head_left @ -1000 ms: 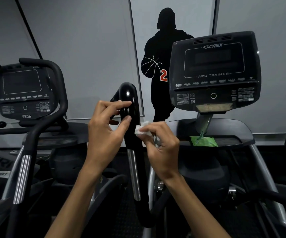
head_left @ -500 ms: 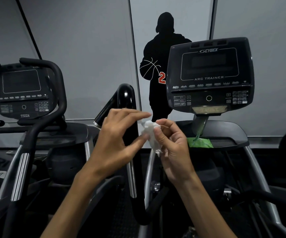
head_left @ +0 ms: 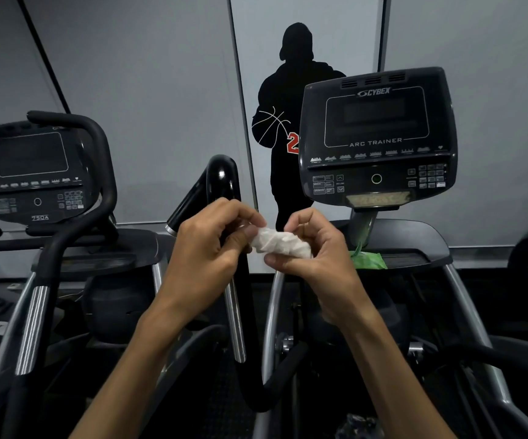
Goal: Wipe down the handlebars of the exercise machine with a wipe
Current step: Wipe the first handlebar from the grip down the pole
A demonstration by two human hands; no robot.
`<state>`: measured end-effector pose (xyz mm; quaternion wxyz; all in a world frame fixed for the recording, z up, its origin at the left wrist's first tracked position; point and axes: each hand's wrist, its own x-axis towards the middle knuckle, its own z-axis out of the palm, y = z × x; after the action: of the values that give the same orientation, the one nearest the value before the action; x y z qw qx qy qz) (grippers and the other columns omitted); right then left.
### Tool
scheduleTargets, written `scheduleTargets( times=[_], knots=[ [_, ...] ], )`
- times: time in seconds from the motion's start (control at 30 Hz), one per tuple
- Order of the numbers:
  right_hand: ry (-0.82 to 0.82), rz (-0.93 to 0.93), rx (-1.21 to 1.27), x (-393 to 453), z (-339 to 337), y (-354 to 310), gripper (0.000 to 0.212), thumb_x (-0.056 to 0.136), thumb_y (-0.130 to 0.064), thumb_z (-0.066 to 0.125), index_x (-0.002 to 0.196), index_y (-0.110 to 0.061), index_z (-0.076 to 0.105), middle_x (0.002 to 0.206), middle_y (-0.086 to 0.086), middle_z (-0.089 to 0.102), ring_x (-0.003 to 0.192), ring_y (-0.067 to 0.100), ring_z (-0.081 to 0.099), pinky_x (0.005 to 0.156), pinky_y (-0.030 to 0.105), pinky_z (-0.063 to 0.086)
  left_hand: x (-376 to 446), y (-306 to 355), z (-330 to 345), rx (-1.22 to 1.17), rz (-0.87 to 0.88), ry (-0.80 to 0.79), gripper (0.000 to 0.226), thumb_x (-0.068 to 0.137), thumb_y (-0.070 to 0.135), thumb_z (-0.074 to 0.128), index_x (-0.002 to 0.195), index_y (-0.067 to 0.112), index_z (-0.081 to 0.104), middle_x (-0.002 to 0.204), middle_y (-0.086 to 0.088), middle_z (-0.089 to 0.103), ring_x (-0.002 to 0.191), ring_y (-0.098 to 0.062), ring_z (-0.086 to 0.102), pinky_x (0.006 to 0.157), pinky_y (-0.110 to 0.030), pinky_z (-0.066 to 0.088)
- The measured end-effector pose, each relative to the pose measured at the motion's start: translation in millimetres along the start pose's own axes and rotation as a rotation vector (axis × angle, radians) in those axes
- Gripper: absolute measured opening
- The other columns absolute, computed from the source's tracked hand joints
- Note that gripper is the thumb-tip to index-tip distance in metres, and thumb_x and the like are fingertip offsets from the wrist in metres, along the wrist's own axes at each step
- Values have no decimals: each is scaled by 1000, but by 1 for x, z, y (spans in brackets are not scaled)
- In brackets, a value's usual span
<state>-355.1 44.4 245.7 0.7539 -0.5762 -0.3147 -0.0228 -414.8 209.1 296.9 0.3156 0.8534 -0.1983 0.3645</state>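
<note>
Both hands have come together in front of the handlebar [head_left: 223, 182], off the black grip the left fingers touched a second ago. Left hand [head_left: 205, 258] pinches one end of the crumpled white wipe [head_left: 280, 242]; right hand [head_left: 316, 248] curls its fingers round the other end. Wipe sits just right of the handlebar, not touching it. Right of the handlebar stands the console [head_left: 376, 137], with a green packet [head_left: 368, 260] on the shelf below it.

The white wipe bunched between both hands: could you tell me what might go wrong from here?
1. The wipe is crumpled, so little surface may meet the handlebar.
2. Left hand and right hand pinch opposite ends; pulling could tear it.
3. Neither hand steadies the handlebar, which might swing when wiped.
</note>
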Motion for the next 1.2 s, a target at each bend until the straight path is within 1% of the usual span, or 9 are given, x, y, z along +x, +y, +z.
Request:
scheduleTargets(
  times=[0.17,0.3,0.43,0.53,0.73,0.9,1.0,1.1,1.2],
  knots=[
    [-144,49,260,-2,-3,-6,29,75,-8,79,99,-11,63,85,-6,69,79,7,63,69,18,50,4,-1,0,42,9,56,14,97,5,60,98,17,68,92,5,61,80,-15,59,65,-23,46],
    [-102,104,344,1,-1,-6,2,85,-14,67,84,-16,66,84,-2,66,78,10,60,70,20,49,3,1,-1,-88,-56,26,13,99,15,53,93,16,65,86,7,61,72,-13,58,61,-19,45],
    [-152,145,565,4,1,-6,9,85,-16,74,80,-14,66,92,7,65,87,18,63,72,22,54,1,4,-2,-325,-209,-33,16,98,25,51,91,17,63,75,5,61,65,-17,59,58,-27,49],
    [-159,128,637,5,6,-3,23,75,-29,86,82,-15,70,93,6,68,81,16,65,62,20,53,3,5,-1,-325,-236,-6,17,99,27,52,89,17,62,74,3,61,63,-15,58,57,-28,49],
    [47,97,587,4,20,-2,12,85,-21,71,83,-10,66,82,4,66,70,12,64,59,21,53,1,17,6,34,-51,349,3,97,17,63,97,14,65,93,2,61,81,-9,60,67,-18,48],
    [139,82,557,0,27,1,11,81,-15,69,88,-7,69,92,11,70,93,25,66,81,30,56,-7,20,15,-68,-74,120,26,94,35,67,112,16,73,103,9,70,95,-11,69,77,-32,58],
    [102,85,593,-3,26,2,9,80,-12,68,82,-11,76,88,7,74,84,18,71,80,28,59,-12,16,22,-216,-163,38,36,86,34,75,119,20,69,108,8,72,101,-14,70,85,-37,59],
    [51,104,583,-4,20,3,13,79,-17,73,89,-12,79,94,10,74,87,20,69,78,28,56,-12,10,17,-350,-212,58,30,82,24,76,112,22,71,101,3,74,94,-17,72,83,-40,61],
    [127,47,445,-2,18,5,16,82,-12,77,97,-17,75,94,5,73,82,14,66,69,21,54,-5,4,4,-425,-227,203,24,80,13,78,100,22,67,94,-2,74,84,-17,72,70,-29,59]
  ],
)
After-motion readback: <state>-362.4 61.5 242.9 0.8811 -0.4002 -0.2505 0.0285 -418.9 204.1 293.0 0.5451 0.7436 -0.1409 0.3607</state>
